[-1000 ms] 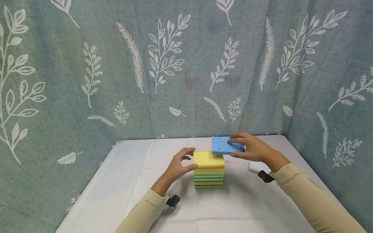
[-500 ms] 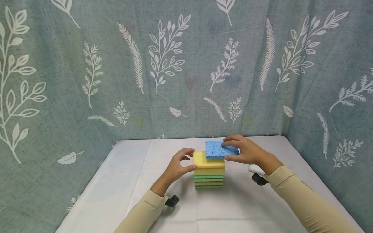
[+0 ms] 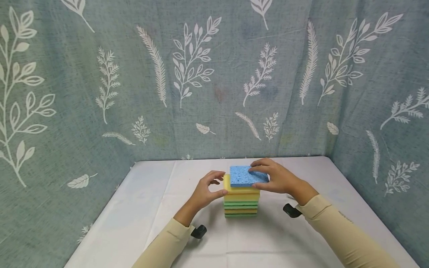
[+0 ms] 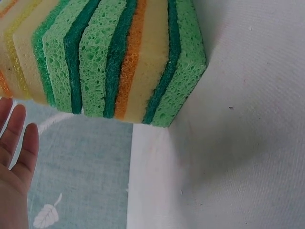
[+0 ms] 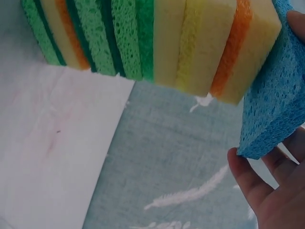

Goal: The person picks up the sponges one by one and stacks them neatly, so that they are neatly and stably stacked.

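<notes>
A stack of sponges [image 3: 241, 204] in yellow, green and orange layers stands on the table. My left hand [image 3: 205, 191] is at its upper left, thumb near the front corner and fingers near the back one. In the left wrist view those fingers [image 4: 29, 148] lie fairly straight, with fingertips right at the stack's edge. My right hand [image 3: 279, 178] pinches a blue sponge [image 3: 240, 176] between thumb and fingers. The blue sponge overlaps the yellow top, offset to the right. Seen from the right wrist, it is tilted against the top sponge, and an edge lies close to it.
A white cloth covers the table [image 3: 151, 208]. Grey-green fabric [image 3: 214, 85] with white leaf prints hangs behind and at both sides. Dark wrist devices [image 3: 199, 231] are strapped on both forearms. The right arm hides most of a white item.
My right hand has carried the blue sponge left and toward me, farther over the yellow top. The left hand has stayed at the stack's left side.
</notes>
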The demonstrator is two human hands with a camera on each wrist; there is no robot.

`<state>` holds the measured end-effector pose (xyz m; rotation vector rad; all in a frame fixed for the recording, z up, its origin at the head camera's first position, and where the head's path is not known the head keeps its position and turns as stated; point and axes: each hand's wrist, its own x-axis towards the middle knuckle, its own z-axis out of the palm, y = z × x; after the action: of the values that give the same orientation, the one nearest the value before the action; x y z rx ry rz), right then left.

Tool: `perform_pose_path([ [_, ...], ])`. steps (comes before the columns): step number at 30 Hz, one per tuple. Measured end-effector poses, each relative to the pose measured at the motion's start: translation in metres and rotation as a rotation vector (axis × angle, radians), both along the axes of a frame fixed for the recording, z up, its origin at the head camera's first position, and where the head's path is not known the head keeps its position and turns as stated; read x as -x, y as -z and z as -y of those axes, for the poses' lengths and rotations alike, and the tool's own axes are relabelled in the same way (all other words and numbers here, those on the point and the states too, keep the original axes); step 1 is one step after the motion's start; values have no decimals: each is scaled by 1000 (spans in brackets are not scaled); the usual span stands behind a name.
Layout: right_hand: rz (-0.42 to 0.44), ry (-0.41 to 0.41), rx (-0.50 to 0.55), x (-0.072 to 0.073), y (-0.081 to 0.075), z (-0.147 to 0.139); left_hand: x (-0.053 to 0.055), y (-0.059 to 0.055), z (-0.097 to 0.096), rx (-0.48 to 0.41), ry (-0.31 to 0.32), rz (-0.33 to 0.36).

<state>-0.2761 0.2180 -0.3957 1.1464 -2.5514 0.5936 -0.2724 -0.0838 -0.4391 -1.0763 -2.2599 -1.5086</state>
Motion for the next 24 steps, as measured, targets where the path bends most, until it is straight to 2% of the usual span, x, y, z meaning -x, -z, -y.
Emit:
perform_pose_path([
  [6,-4,-11,23,0,2,8,1,0,-1,5,9,-21],
  [12,-25,-19,42,0,6,14,1,2,-2,-8,12,-4],
  [19,-49,-37,49,0,9,19,21,28,0,-13,-25,-9],
  [24,-56,-29,53,-2,10,21,24,33,2,-13,-24,-13],
])
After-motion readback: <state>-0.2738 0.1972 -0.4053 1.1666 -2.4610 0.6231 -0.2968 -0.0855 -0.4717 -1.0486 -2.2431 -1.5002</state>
